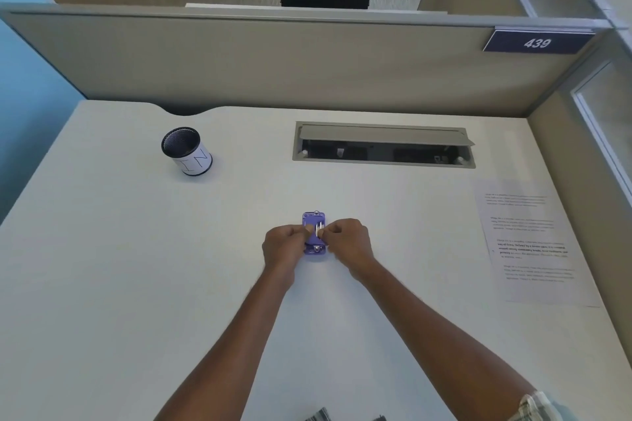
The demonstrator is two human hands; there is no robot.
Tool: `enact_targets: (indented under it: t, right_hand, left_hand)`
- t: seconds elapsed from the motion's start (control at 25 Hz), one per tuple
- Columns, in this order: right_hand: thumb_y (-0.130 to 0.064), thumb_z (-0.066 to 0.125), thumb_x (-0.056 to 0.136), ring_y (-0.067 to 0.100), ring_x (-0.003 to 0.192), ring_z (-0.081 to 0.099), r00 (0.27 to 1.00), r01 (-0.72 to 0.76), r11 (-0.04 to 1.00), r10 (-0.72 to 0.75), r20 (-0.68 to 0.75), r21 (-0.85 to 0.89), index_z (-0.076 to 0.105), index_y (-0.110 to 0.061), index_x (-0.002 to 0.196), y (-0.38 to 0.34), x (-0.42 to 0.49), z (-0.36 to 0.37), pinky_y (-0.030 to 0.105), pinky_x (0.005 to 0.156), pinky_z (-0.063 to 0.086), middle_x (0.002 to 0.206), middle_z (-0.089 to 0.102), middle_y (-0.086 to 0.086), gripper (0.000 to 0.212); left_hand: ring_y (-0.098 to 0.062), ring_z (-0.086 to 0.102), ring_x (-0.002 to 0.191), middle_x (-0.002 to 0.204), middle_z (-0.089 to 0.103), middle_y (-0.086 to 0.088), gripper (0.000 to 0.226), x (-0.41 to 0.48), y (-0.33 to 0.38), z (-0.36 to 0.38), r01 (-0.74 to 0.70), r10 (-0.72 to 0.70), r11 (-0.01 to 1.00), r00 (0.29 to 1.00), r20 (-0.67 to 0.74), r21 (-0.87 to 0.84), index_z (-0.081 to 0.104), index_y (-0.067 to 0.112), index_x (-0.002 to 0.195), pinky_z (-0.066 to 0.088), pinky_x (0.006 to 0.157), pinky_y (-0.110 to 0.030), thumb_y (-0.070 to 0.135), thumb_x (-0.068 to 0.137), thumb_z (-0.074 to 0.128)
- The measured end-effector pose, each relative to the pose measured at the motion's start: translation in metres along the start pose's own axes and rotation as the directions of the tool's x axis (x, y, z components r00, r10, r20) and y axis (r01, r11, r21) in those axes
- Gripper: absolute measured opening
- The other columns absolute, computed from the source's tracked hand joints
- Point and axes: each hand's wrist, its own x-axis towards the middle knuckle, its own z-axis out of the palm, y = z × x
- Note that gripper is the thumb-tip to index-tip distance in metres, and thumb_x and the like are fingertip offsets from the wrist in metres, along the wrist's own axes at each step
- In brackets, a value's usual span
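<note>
Status: work is mid-step, not finished.

- Small purple rectangular block [312,243] lies flat on the white desk [136,284], centre front, long axis pointing away from the person. Silver metal fittings show at its near and far ends.
- Left hand [282,244] has its fingers curled and grips the block's left edge, thumb on top. It looks like the steadying hand.
- Right hand [349,241] is curled too and pinches a thin silver metal piece [318,230] that stands across the middle of the block.
- The view is too small to tell whether that piece is a clip going on or coming off, or whether it is seated.

Judgement: the end fittings look in place and the middle piece is the one in hand. What's left is to seat or free it, then let go of the block.

Black mesh cup with a white paper label reading "IN" [187,152] stands well apart at far left. I can't see anything in it from here, so if the block is meant to go there, that hasn't happened.

Also on the desk: a printed white sheet [530,243] at right and a recessed cable tray with its grey flap [383,133] open.
</note>
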Motion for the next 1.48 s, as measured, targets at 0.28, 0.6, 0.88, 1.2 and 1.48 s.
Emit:
enact_targets:
  t: [0.28, 0.6, 0.88, 1.2, 1.48]
  right_hand:
    - [-0.006, 0.061, 0.092, 0.023, 0.073, 0.053, 0.993, 0.079, 0.991, -0.087, 0.084, 0.104, 0.068, 0.015, 0.088, -0.044, -0.020, 0.059, 0.038, 0.067, 0.043, 0.095, 0.072, 0.035, 0.023]
    - [-0.001, 0.057, 0.092, 0.024, 0.076, 0.063, 0.966, 0.101, 0.990, -0.121, 0.227, 0.100, 0.077, 0.008, 0.093, -0.081, -0.035, 0.149, 0.048, 0.072, 0.058, 0.102, 0.078, 0.030, 0.022]
    - [-0.004, 0.063, 0.093, 0.024, 0.079, 0.066, 0.950, 0.102, 0.994, -0.105, 0.295, 0.025, 0.080, 0.005, 0.095, -0.098, -0.030, 0.213, 0.052, 0.077, 0.062, 0.103, 0.079, 0.027, 0.018]
    - [0.000, 0.060, 0.089, 0.026, 0.073, 0.058, 0.929, 0.059, 0.997, -0.039, 0.369, -0.043, 0.072, 0.016, 0.098, -0.109, -0.019, 0.256, 0.040, 0.071, 0.050, 0.079, 0.063, 0.015, 0.022]
    - [-0.003, 0.063, 0.090, 0.024, 0.074, 0.058, 0.928, 0.078, 0.996, -0.058, 0.368, -0.039, 0.073, 0.015, 0.098, -0.105, -0.015, 0.266, 0.039, 0.072, 0.051, 0.079, 0.064, 0.013, 0.022]
  left_hand:
    - [-0.026, 0.071, 0.087, 0.090, 0.082, -0.003, 0.023, 0.011, 0.009, -0.072, -0.074, 0.075, 0.997, 0.987, -0.142, 0.011, 0.079, 0.023, 0.077, 0.064, 0.102, -0.055, 0.023, 0.100, 0.075]
    - [-0.028, 0.070, 0.088, 0.090, 0.080, -0.005, 0.024, 0.031, -0.005, -0.167, -0.060, 0.062, 0.998, 0.962, -0.265, 0.015, 0.079, 0.019, 0.078, 0.063, 0.103, -0.057, 0.023, 0.102, 0.072]
    - [-0.025, 0.057, 0.082, 0.084, 0.069, -0.015, 0.034, 0.067, -0.028, -0.226, -0.054, 0.048, 0.999, 0.951, -0.306, -0.011, 0.077, -0.010, 0.095, 0.054, 0.082, -0.042, 0.023, 0.101, 0.074]
    - [-0.028, 0.063, 0.079, 0.087, 0.076, -0.021, 0.025, 0.096, -0.045, -0.261, 0.002, -0.013, 0.999, 0.951, -0.308, -0.036, 0.082, -0.001, 0.090, 0.054, 0.082, -0.039, 0.021, 0.099, 0.074]
    - [-0.025, 0.062, 0.073, 0.077, 0.074, -0.006, 0.020, 0.101, -0.052, -0.269, 0.003, -0.019, 0.998, 0.959, -0.284, -0.055, 0.083, 0.007, 0.089, 0.052, 0.076, -0.035, 0.021, 0.100, 0.075]
